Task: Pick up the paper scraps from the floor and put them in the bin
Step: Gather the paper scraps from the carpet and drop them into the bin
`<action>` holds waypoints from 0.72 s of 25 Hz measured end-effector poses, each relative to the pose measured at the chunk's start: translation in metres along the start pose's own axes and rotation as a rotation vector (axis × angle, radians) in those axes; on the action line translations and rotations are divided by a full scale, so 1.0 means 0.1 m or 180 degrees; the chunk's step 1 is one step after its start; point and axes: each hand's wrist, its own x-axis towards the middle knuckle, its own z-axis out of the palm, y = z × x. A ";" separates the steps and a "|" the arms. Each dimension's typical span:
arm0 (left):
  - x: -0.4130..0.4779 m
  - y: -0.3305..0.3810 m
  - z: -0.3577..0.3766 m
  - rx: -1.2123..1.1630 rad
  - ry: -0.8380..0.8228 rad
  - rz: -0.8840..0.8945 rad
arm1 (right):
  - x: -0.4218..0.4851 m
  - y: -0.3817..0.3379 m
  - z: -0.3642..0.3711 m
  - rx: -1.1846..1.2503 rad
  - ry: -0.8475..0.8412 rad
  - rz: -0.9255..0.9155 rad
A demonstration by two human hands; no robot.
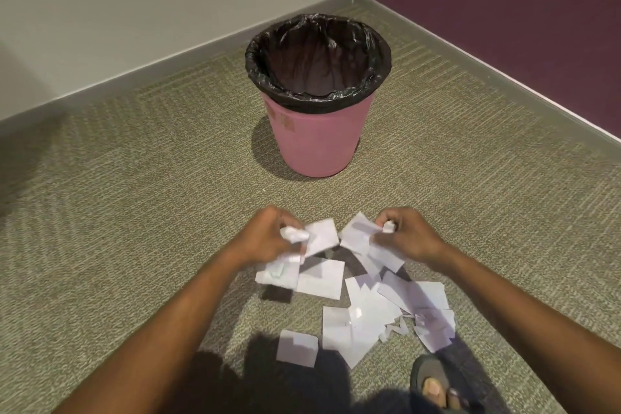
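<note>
You are looking down at an olive-green patterned carpet floor (134, 212) in a corner where a beige wall (134, 10) meets a dark purple wall (504, 10). The round pink plastic bin (319, 148) stands upright on the carpet ahead of you, near that corner, with a black plastic liner (316, 102) folded over its rim; what shows of its inside is dark liner. The white paper scraps (356, 326) lie on the floor between you and the bin, well short of it: flat, mostly rectangular torn pieces, some overlapping in a loose heap, with a few thin slivers at the right edge and one piece lying apart at the near left. Both your bare forearms reach forward over the heap, and your hands are at its far edge, just above the carpet. Your left hand (268, 235) is curled, knuckles up, gripping a crumpled wad and several flat pieces that hang from it. Your right hand (410, 235) is curled too, pinching a small wad at the fingertips with larger sheets trailing below it. The two hands are near each other but apart, the scraps they hold almost meeting in the middle. At the lower right, your toes show in a dark sandal (433, 380) beside the heap.
</note>
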 end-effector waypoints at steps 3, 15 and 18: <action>0.01 0.60 -0.55 -0.0403 0.0312 0.0223 | 0.00 -0.55 -0.44 0.0463 0.0356 -0.0224; 1.10 1.93 -1.72 -0.0746 0.1837 0.0841 | 0.93 -2.17 -1.24 0.1197 0.1650 -0.0813; 1.43 1.92 -1.64 -0.0465 0.1968 0.0623 | 1.26 -2.24 -1.22 0.0934 0.1780 -0.0647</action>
